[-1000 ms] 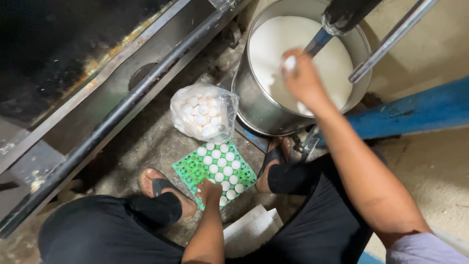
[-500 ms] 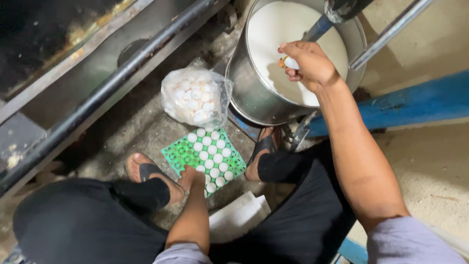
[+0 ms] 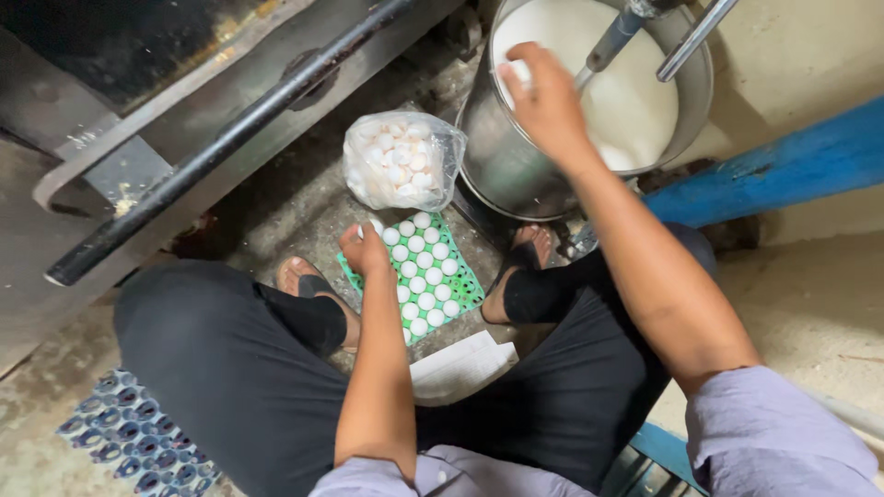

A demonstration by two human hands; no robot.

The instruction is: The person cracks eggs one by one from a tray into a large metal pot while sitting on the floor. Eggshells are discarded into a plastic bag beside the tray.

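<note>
**Inspector:** Start at the grips. The right hand [image 3: 551,101] is raised over the rim of the steel pot [image 3: 505,156], fingers curled around a small white egg [image 3: 521,71] at their tips. The grasp is closed and light: only a sliver of shell shows past the fingers.

**Clerk:** And the other hand?

**Inspector:** The left hand [image 3: 366,248] is down on the near-left corner of the green egg tray [image 3: 460,290], fingers bent over a white egg [image 3: 376,225] sitting there. It touches the egg. Whether the fingers have fully closed on it I cannot tell; the back of the hand hides them.

**Clerk:** Why is it laid out so?

**Inspector:** In my judgement, for reach. The person squats with the tray on the floor between the sandalled feet, so the left hand drops straight to it, and the pot stands just beyond the tray, within the right arm's stretch. The pot holds a white liquid [image 3: 635,101], with a metal shaft [image 3: 603,51] slanting into it from above.

**Clerk:** Anything else nearby?

**Inspector:** A clear plastic bag of white eggs [image 3: 401,161] rests against the pot's left side, touching the tray's far edge. White paper [image 3: 460,368] lies under the tray's near end. A dark blue tray [image 3: 138,437] lies well apart, by the left knee. A black bar [image 3: 230,138] runs along the machine frame on the left.
</note>
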